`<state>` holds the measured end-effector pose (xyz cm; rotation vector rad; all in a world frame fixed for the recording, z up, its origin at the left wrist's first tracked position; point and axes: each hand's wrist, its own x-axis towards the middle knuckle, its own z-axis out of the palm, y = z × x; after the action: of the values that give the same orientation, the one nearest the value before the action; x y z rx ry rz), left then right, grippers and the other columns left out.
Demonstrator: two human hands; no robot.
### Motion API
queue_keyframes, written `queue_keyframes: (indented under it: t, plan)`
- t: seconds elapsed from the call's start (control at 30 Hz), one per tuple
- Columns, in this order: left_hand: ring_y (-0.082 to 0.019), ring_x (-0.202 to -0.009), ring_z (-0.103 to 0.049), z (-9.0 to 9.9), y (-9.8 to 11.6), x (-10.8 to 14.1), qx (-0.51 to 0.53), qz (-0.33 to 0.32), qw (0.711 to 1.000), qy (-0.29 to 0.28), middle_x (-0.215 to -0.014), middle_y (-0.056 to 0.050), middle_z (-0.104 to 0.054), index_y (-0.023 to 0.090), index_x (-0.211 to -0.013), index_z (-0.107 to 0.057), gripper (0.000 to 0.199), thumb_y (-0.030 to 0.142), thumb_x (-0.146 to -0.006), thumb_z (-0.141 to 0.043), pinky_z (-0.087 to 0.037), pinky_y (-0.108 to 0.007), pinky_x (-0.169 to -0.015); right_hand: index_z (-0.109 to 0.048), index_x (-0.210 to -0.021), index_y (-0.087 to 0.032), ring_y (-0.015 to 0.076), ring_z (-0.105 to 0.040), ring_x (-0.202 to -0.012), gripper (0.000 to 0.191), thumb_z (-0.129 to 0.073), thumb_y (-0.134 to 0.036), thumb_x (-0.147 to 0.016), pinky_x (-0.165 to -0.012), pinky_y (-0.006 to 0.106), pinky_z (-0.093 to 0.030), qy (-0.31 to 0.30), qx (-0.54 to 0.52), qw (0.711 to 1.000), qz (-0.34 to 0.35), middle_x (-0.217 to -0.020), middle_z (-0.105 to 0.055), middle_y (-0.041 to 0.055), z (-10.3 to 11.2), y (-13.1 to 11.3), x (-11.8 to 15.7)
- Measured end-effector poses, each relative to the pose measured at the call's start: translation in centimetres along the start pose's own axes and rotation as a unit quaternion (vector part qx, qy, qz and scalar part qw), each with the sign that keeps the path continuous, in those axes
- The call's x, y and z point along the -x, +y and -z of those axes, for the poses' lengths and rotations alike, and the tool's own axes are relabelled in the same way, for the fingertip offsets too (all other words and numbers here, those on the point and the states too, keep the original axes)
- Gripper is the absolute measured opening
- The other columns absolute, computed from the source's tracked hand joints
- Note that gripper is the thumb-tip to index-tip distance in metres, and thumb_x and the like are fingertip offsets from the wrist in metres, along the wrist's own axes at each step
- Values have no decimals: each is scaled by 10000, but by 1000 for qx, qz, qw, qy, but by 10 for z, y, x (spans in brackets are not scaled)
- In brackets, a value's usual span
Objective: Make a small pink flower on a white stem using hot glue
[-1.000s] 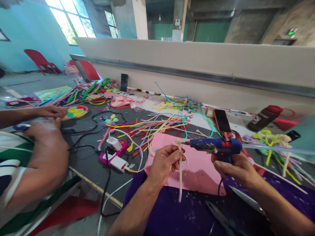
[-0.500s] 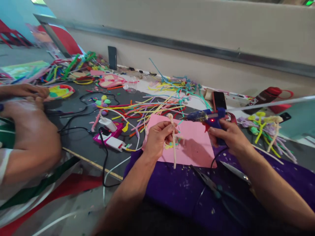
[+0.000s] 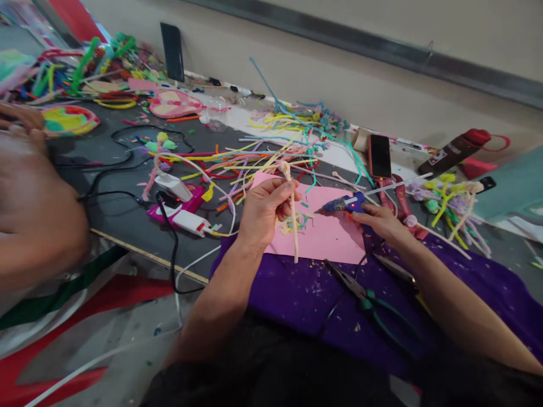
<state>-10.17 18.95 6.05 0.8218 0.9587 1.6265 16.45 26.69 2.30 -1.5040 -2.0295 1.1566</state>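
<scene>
My left hand (image 3: pixel 266 204) pinches a cream pipe cleaner (image 3: pixel 296 240) just below its knotted top, and the stem hangs down nearly upright. My right hand (image 3: pixel 384 221) is closed around a blue glue gun (image 3: pixel 358 204) with a small red light lit. The gun's nozzle points left over a pink sheet (image 3: pixel 339 242), apart from the pipe cleaner. A clear glue stick (image 3: pixel 407 183) sticks out from the gun's back. Short coloured scraps lie on the sheet, partly behind my left hand.
Long-nose pliers (image 3: pixel 365 299) and partly hidden scissors (image 3: pixel 394 267) lie on the purple cloth (image 3: pixel 292 305). Loose pipe cleaners (image 3: pixel 263 161) spread behind the sheet. A pink power strip (image 3: pixel 182 212) with cables sits left. A bottle (image 3: pixel 452 151) and phone (image 3: pixel 379 155) stand right. Another person's arm (image 3: pixel 42 203) rests left.
My right hand has lowered the glue gun toward the pink sheet. My left hand still holds the pipe cleaner. The whole view has shifted, with the pliers now plainer.
</scene>
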Motion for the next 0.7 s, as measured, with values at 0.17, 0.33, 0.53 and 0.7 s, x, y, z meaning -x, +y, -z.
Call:
queue_keyframes:
  t: [0.17, 0.33, 0.53, 0.7]
  plan:
    - [-18, -365, -444, -2, -1, 2, -1, 3, 1000, -19, -573, 10, -631, 154, -735, -674, 128, 279, -709, -658, -266, -146, -335, -642, -947, -152, 265, -566, -864, 386, -523, -491, -804, -614, 300, -375, 151, 336, 926, 78, -940, -630, 130, -7, -17, 13]
    - [-20, -370, -451, -3, 1, 3, -6, 37, 998, -42, -596, 4, -643, 152, -730, -672, 123, 269, -695, -666, -269, -148, -338, -639, -965, -180, 178, -595, -795, 219, -458, -273, -886, -673, 268, -413, 8, 291, 911, 293, -899, -652, 79, -35, -59, 25]
    - [-14, -386, -449, -3, -1, 2, -6, 37, 997, -67, -595, 6, -633, 140, -732, -670, 132, 267, -695, -674, -284, -143, -355, -641, -945, -165, 169, -581, -781, 182, -491, -199, -848, -656, 252, -415, -87, 304, 890, 328, -872, -653, 69, -75, -68, 0]
    - [-22, -396, -446, -2, -2, 4, -10, 40, 996, -76, -564, 9, -604, 134, -691, -649, 149, 282, -703, -665, -298, -150, -367, -643, -897, -157, 180, -586, -790, 183, -477, -212, -842, -664, 256, -409, -81, 331, 889, 306, -876, -652, 78, -89, -66, -10]
